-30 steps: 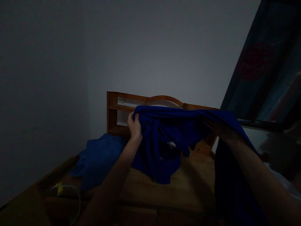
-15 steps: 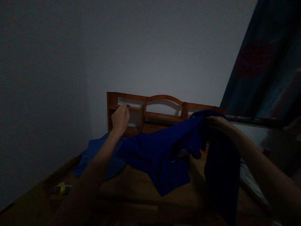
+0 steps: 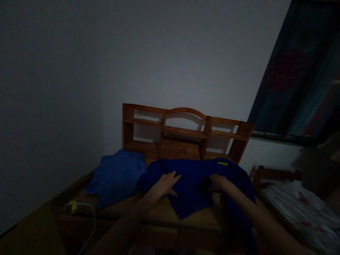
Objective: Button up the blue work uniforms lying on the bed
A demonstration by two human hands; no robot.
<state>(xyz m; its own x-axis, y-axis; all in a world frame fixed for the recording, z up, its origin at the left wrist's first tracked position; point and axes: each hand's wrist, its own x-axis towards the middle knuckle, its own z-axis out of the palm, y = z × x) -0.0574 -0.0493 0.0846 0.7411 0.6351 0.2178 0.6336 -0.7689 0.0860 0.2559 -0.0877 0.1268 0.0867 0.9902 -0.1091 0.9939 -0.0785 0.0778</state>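
Observation:
A dark blue long-sleeved garment (image 3: 190,170) lies spread across the wooden desk (image 3: 159,209), a small bright green mark near its upper edge. Part of it droops over the desk's front on the right. Over its left part is my left hand (image 3: 167,183), fingers spread, gripping nothing. My right hand (image 3: 218,182) is at the garment's middle right, its fingers apart and dim against the dark cloth. To the left, a lighter blue folded cloth (image 3: 119,177) rests on the desk.
Behind the garment stands a wooden shelf unit (image 3: 183,131) against the wall. A pale cable (image 3: 93,216) with a yellow tag (image 3: 73,206) hangs at the desk's front left. On the right are a bed with light bedding (image 3: 300,202) and a dark window (image 3: 294,81).
My right hand has let go of the raised garment and come down leftward; the garment now lies flatter. My left hand has moved down and right onto it, its fingers opening.

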